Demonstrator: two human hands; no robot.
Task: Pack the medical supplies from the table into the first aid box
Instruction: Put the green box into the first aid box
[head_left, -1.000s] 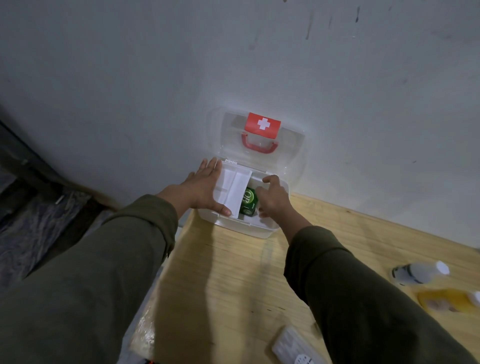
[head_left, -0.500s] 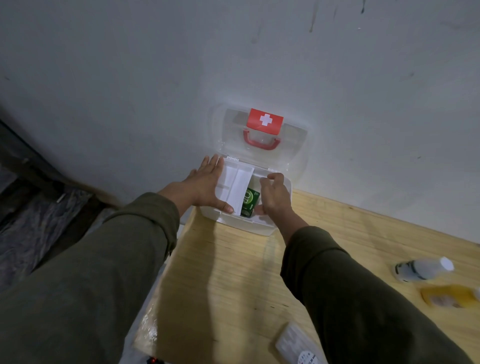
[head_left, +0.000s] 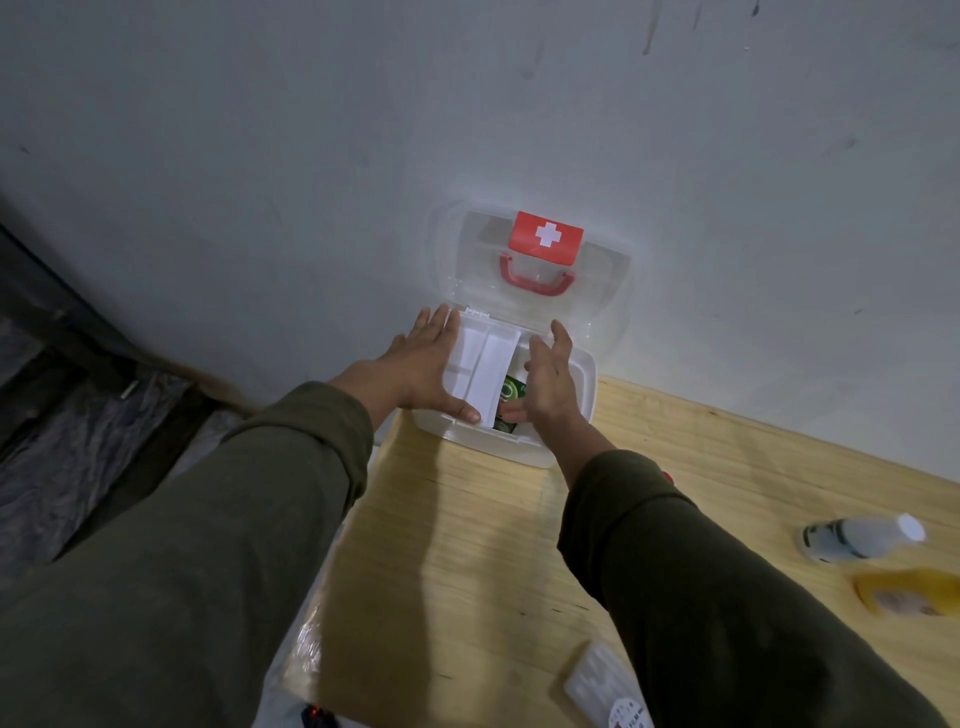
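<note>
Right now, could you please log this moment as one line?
box: open | left hand: on tray | right hand: open, over green item | two bottles on table

The person wears 2 long, loose, dark olive-green sleeves (head_left: 218, 519) with soft folds, ending at the wrists; left hand (head_left: 415, 369) and right hand (head_left: 548, 384) are bare.

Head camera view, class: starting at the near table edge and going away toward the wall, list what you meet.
Blister pack → yellow bottle → white-capped bottle → first aid box with both hands at it → its open lid against the wall.
</note>
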